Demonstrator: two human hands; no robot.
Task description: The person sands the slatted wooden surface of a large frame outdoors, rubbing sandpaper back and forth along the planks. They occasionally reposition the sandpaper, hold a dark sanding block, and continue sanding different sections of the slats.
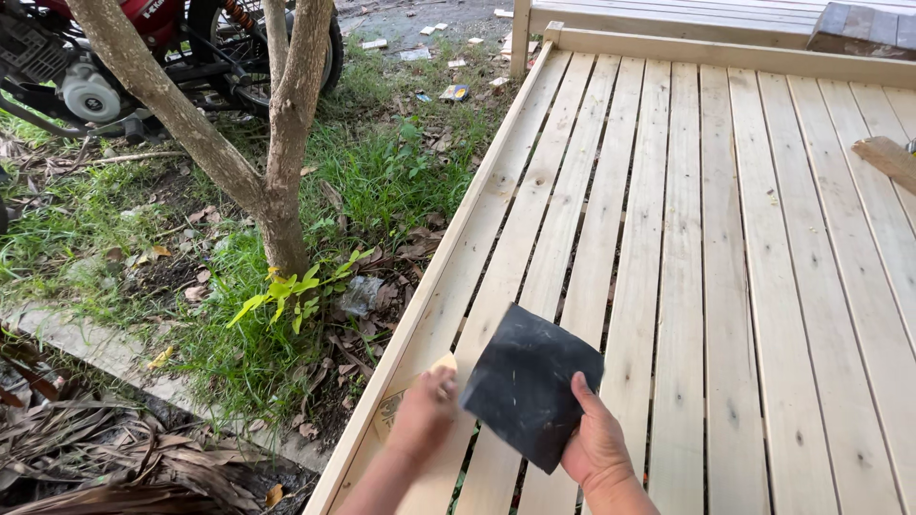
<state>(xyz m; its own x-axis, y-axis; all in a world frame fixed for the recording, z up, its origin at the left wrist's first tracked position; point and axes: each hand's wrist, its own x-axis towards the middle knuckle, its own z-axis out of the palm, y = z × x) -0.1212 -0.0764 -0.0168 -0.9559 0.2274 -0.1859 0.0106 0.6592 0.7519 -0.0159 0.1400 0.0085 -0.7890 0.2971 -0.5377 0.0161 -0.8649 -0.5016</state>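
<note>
A dark, worn square sheet of sandpaper (pixel 528 381) hangs just above the pale slatted wooden frame (pixel 725 248). Both hands hold it. My right hand (pixel 593 441) pinches its lower right edge, thumb on top. My left hand (pixel 422 412) grips its left edge, where a tan underside of the sheet shows behind the fingers. The sheet sits over the slats near the frame's left rail (pixel 448 238).
A forked tree trunk (pixel 277 153) rises from grass and dry leaves to the left of the frame. A red motorcycle (pixel 86 57) stands behind the tree. A wooden piece (pixel 887 157) pokes in at the right edge. More planks (pixel 668 14) lie at the far end.
</note>
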